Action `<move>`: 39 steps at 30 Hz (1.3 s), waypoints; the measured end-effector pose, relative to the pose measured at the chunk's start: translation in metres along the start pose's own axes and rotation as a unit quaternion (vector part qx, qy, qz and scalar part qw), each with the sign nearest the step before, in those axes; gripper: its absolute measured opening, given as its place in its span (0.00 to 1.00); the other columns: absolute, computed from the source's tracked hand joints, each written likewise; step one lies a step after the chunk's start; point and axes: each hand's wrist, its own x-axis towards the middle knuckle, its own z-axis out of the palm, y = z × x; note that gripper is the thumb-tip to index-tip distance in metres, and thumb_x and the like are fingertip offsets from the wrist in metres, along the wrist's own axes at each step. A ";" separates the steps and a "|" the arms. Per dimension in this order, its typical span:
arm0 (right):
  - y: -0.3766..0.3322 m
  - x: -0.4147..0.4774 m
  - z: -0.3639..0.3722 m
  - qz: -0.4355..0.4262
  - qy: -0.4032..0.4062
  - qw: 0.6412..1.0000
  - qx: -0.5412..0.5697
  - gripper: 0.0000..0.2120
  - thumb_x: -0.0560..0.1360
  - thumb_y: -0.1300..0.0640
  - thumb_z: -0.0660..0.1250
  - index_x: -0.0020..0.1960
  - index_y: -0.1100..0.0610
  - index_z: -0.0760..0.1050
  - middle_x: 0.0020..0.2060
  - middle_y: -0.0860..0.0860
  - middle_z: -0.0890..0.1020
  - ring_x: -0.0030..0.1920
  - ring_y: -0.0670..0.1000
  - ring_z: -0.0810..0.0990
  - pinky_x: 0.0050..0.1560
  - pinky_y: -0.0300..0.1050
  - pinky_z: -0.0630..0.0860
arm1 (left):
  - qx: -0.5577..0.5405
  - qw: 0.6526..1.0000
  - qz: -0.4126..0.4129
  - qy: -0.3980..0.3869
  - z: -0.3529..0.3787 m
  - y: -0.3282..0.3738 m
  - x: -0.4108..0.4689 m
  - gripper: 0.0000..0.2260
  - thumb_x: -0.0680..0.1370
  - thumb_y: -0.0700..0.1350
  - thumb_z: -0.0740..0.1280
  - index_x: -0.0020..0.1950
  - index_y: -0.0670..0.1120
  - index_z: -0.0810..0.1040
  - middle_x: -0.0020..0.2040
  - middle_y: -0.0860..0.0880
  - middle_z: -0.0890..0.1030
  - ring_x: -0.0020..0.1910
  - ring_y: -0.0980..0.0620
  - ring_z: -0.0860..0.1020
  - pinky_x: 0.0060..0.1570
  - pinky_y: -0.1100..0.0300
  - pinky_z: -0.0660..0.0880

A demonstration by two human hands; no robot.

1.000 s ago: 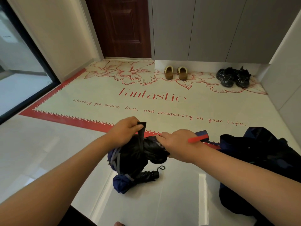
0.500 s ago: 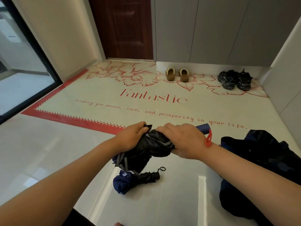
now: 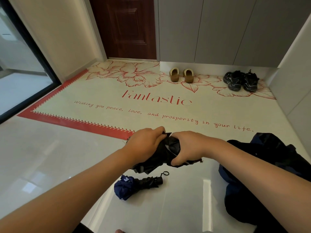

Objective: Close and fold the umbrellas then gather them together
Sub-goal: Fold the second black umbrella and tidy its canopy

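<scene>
Looking down, I see both hands close together over the shiny white floor [image 3: 50,157], right at the near red edge of the mat [image 3: 101,105]. The left hand [image 3: 144,145] has its fingers curled and pinches the top of the black umbrella [image 3: 159,160]. The right hand [image 3: 190,148] wraps its fingers and thumb round the same bundle, just beside the left. The black umbrella is up off the floor, bunched between the two hands, with cloth hanging below them. Under it a small blue umbrella [image 3: 133,185] lies folded on the floor. A big dark heap [image 3: 269,158] of cloth sits on the right, near the right arm and the white wall [image 3: 294,73]. Bare floor spreads wide to the left, up to the dark door frame [image 3: 33,52]. On the mat I read "Fantastic" and "Wishing you peace, love, and prosperity in your life." The blue umbrella has a white mark I cannot read. Brown slippers [image 3: 181,75] and black shoes [image 3: 240,80] sit at the mat's far edge, by the grey cupboards [image 3: 218,27].
</scene>
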 end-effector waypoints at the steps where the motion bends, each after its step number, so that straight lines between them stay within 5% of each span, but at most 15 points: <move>1: 0.002 0.002 0.001 -0.005 0.015 0.999 -0.035 0.22 0.62 0.42 0.77 0.51 0.45 0.72 0.43 0.43 0.81 0.40 0.46 0.82 0.42 0.48 0.82 | -0.011 1.000 -0.005 -0.005 -0.001 0.001 0.000 0.12 0.84 0.52 0.54 0.52 0.48 0.73 0.39 0.47 0.77 0.39 0.47 0.75 0.38 0.52 0.72; 5: 0.006 0.009 0.014 -0.042 0.090 0.986 -0.131 0.20 0.67 0.41 0.74 0.52 0.47 0.69 0.46 0.44 0.75 0.41 0.48 0.78 0.39 0.46 0.74 | -0.069 0.997 -0.036 -0.029 -0.004 0.003 -0.001 0.12 0.84 0.49 0.57 0.49 0.44 0.76 0.41 0.47 0.78 0.41 0.49 0.75 0.42 0.54 0.72; 11: -0.007 0.008 0.007 -0.125 0.190 0.947 -0.228 0.16 0.73 0.48 0.70 0.54 0.50 0.68 0.46 0.45 0.68 0.44 0.50 0.67 0.38 0.46 0.65 | -0.190 0.970 -0.155 0.013 -0.017 -0.001 0.011 0.16 0.83 0.47 0.60 0.36 0.45 0.71 0.33 0.49 0.74 0.34 0.51 0.70 0.34 0.58 0.66; 17: 0.005 0.007 0.020 -0.193 0.266 0.910 -0.254 0.19 0.64 0.51 0.77 0.50 0.52 0.72 0.42 0.47 0.75 0.38 0.51 0.73 0.30 0.44 0.60 | -0.192 0.971 -0.120 -0.074 -0.021 -0.005 0.005 0.13 0.83 0.49 0.59 0.45 0.43 0.76 0.41 0.45 0.79 0.39 0.50 0.74 0.41 0.57 0.69; 21: 0.011 0.006 0.020 -0.196 0.277 0.914 -0.223 0.22 0.66 0.45 0.77 0.53 0.52 0.74 0.44 0.46 0.76 0.40 0.51 0.76 0.33 0.43 0.63 | -0.177 0.976 -0.100 -0.077 -0.020 -0.003 0.005 0.13 0.84 0.51 0.57 0.46 0.46 0.74 0.40 0.48 0.79 0.39 0.51 0.74 0.40 0.56 0.69; 25: 0.003 -0.006 0.012 -0.138 0.184 0.970 -0.080 0.36 0.69 0.31 0.69 0.70 0.47 0.65 0.58 0.42 0.71 0.57 0.47 0.70 0.58 0.45 0.68 | -0.162 0.980 -0.093 -0.072 -0.016 -0.002 0.003 0.13 0.84 0.51 0.56 0.48 0.46 0.75 0.41 0.48 0.80 0.41 0.49 0.76 0.40 0.56 0.69; 27: -0.001 -0.006 0.011 -0.102 0.161 0.981 0.035 0.28 0.75 0.34 0.65 0.70 0.45 0.67 0.58 0.41 0.71 0.61 0.47 0.67 0.63 0.46 0.66 | -0.163 0.980 -0.081 -0.083 -0.013 0.000 0.002 0.12 0.84 0.50 0.57 0.48 0.46 0.76 0.41 0.50 0.80 0.41 0.51 0.76 0.40 0.58 0.69; 30: -0.001 0.003 0.012 -0.081 0.176 0.979 0.056 0.14 0.76 0.39 0.67 0.54 0.48 0.78 0.50 0.44 0.78 0.55 0.49 0.74 0.59 0.49 0.72 | -0.160 0.981 -0.067 -0.085 -0.011 0.004 0.002 0.13 0.84 0.50 0.57 0.47 0.45 0.75 0.41 0.49 0.80 0.40 0.50 0.75 0.40 0.56 0.69; 33: 0.001 0.007 0.010 -0.063 0.174 0.974 0.132 0.09 0.73 0.44 0.74 0.41 0.47 0.78 0.43 0.46 0.79 0.47 0.48 0.78 0.52 0.51 0.76 | -0.154 0.982 -0.066 -0.087 -0.010 0.004 0.003 0.13 0.84 0.50 0.58 0.46 0.44 0.75 0.38 0.49 0.78 0.37 0.52 0.74 0.37 0.57 0.67; 39: 0.001 0.009 0.019 -0.079 0.174 0.977 0.098 0.11 0.76 0.46 0.71 0.49 0.53 0.77 0.45 0.47 0.79 0.48 0.50 0.77 0.53 0.54 0.76 | -0.135 0.985 -0.060 -0.093 -0.009 0.002 0.002 0.13 0.84 0.51 0.58 0.45 0.46 0.74 0.36 0.51 0.77 0.36 0.53 0.74 0.36 0.58 0.67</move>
